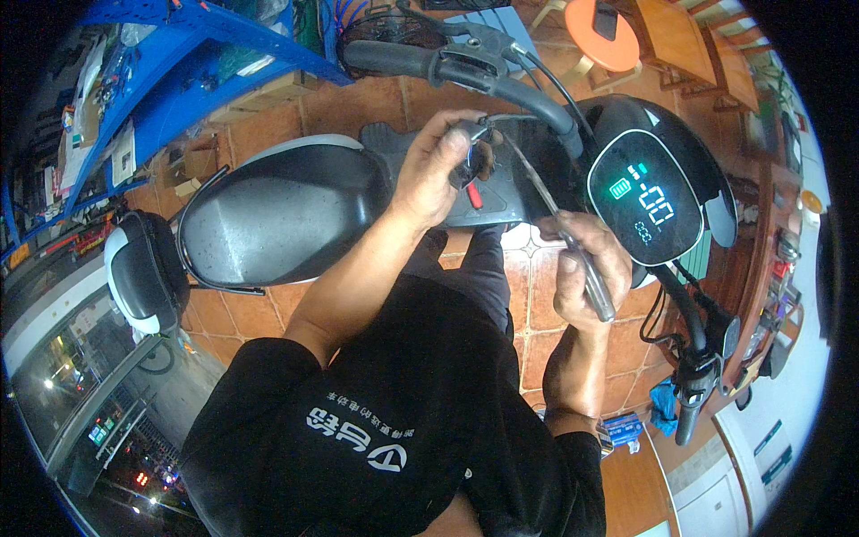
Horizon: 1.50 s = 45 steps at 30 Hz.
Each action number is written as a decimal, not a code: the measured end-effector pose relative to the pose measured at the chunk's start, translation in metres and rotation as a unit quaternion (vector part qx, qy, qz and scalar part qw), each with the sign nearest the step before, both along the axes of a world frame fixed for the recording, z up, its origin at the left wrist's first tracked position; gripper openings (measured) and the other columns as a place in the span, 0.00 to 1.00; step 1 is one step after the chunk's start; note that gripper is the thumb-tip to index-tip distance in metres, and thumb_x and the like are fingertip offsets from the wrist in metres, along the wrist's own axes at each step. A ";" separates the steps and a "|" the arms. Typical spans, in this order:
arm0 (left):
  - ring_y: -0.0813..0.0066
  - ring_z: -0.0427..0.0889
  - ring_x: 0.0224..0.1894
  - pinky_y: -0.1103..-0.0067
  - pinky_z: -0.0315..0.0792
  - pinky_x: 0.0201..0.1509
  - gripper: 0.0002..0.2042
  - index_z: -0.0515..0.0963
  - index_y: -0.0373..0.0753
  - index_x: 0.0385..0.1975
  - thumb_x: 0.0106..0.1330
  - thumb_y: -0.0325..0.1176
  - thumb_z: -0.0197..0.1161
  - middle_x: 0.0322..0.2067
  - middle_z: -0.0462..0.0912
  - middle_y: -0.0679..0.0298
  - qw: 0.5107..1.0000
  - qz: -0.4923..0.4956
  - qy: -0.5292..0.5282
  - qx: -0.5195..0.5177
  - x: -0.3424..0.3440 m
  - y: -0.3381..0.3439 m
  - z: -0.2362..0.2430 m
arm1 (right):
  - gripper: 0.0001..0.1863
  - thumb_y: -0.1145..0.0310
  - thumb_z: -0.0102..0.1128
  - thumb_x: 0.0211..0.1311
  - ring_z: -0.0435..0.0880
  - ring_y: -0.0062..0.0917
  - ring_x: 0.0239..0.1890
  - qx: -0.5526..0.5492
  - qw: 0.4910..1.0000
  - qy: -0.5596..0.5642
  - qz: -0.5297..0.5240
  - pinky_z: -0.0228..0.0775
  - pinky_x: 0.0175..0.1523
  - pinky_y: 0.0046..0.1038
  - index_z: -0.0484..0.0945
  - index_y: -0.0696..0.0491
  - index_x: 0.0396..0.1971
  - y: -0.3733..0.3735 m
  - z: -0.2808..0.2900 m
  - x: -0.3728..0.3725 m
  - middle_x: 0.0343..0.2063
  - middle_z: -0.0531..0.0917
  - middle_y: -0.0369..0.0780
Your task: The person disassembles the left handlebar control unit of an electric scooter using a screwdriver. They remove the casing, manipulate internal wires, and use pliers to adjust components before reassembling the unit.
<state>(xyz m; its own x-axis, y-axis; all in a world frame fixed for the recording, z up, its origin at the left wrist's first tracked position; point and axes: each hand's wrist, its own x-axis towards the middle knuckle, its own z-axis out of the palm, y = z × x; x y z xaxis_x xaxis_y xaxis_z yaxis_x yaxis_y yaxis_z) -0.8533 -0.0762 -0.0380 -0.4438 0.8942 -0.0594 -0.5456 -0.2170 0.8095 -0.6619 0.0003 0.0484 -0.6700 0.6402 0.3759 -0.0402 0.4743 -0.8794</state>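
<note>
My left hand [436, 168] is closed around a small black part [467, 154] with a thin cable running from its top toward the handlebar [537, 103]; its exact kind is partly hidden by my fingers. My right hand [589, 268] grips a screwdriver [541, 191] by its clear handle. The long metal shaft slants up and left, with the tip close to the black part; whether they touch I cannot tell. Both hands are over the footboard [503, 210] of an electric scooter, where a red-handled object [475, 196] lies. The lit display [646, 197] is right of my hands.
The scooter's black seat [282, 215] extends to the left, with a top box [148, 273] behind it. Blue shelving [183, 54] stands upper left. An orange stool [595, 40] holding a phone is at the top. Handlebar grips [385, 55] stick out, one far and one near.
</note>
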 end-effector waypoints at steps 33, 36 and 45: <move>0.63 0.82 0.35 0.71 0.78 0.41 0.17 0.76 0.30 0.41 0.74 0.39 0.45 0.35 0.81 0.52 0.858 0.399 -0.311 -0.091 0.104 -0.464 -0.036 | 0.33 0.72 0.59 0.55 0.76 0.32 0.46 0.009 0.809 -0.235 0.539 0.71 0.48 0.32 0.62 0.59 0.62 -0.343 -0.087 -0.049 0.51 0.73 0.47; 0.66 0.82 0.30 0.72 0.79 0.37 0.18 0.76 0.29 0.40 0.74 0.40 0.46 0.34 0.82 0.52 0.802 0.516 -0.267 -0.141 0.144 -0.573 -0.052 | 0.27 0.72 0.59 0.60 0.79 0.30 0.40 0.042 0.771 -0.212 0.599 0.73 0.45 0.29 0.67 0.57 0.60 -0.428 -0.108 -0.078 0.46 0.78 0.46; 0.75 0.72 0.21 0.72 0.68 0.23 0.17 0.78 0.41 0.28 0.69 0.46 0.49 0.19 0.73 0.68 0.387 0.767 -0.386 -0.335 0.429 -0.873 -0.223 | 0.20 0.70 0.59 0.63 0.82 0.25 0.42 0.101 0.504 -0.252 0.820 0.75 0.47 0.27 0.73 0.58 0.54 -0.842 -0.136 -0.130 0.41 0.83 0.43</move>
<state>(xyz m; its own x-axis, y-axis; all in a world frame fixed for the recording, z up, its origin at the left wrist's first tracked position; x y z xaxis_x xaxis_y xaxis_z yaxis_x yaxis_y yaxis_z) -0.4243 -0.9496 -0.2607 -0.0396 -0.7181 -0.6948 -0.3258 -0.6481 0.6884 -0.7922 -0.8420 -0.0876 -0.2791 -0.9467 -0.1605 -0.3187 0.2490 -0.9146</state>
